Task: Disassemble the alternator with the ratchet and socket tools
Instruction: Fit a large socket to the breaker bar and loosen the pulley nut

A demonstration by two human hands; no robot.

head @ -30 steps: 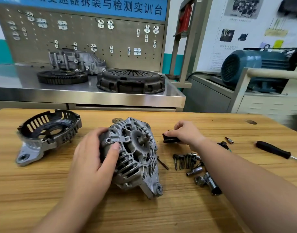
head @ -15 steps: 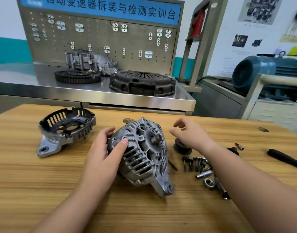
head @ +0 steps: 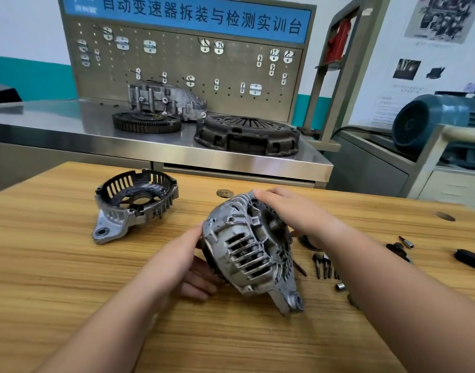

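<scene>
The grey alternator body (head: 247, 254) stands tilted on the wooden table (head: 69, 292), its slotted housing facing me. My left hand (head: 188, 265) cups its lower left side from underneath, fingers curled under the back. My right hand (head: 293, 211) lies over its top right, fingers curled round the rim near the shaft. The removed end cover (head: 134, 203) sits apart at the left. Sockets and bolts (head: 325, 267) lie to the right, partly hidden by my right forearm. No ratchet is clearly visible.
A black-handled tool (head: 470, 259) lies at the table's right edge, with a small bit (head: 406, 242) and a dark part (head: 396, 250) near it. Behind the table a steel bench (head: 69, 135) carries a clutch cover (head: 247, 135), a ring gear (head: 146, 122) and a casting.
My right hand let go of the black pulley part, set down on the table, and moved left onto the alternator's top. My left hand slid from the front face to underneath. The alternator tilted.
</scene>
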